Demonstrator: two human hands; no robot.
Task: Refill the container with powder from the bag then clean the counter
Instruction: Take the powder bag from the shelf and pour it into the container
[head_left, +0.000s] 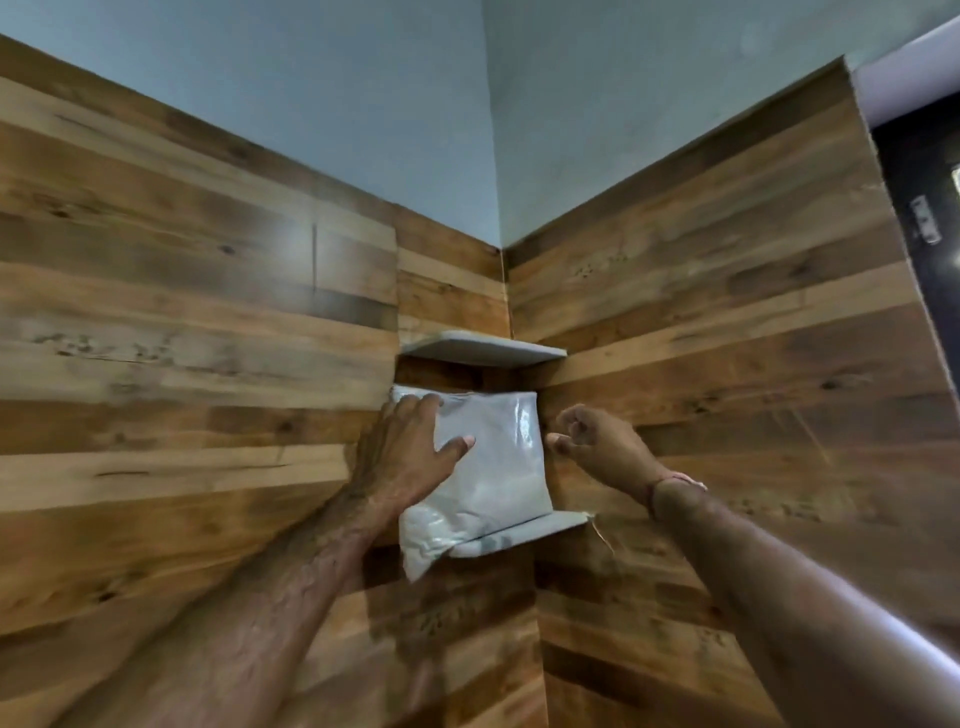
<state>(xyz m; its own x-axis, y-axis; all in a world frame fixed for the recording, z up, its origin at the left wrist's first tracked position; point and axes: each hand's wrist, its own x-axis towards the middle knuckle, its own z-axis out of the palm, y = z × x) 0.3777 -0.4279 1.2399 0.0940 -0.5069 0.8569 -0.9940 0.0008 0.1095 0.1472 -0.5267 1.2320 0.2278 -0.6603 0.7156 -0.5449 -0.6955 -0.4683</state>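
The bag of powder stands on the lower corner shelf, under the upper shelf; its bottom left corner sags over the lower shelf's front edge. The left hand lies spread on the bag's upper left, fingers reaching its top edge and thumb flat on its front. The right hand hangs just beside the bag's right edge, fingers loosely curled and holding nothing. This looks like the fetching step: no container or bench is in view. Next, the right hand must close on the right edge, then both hands lift the bag off level.
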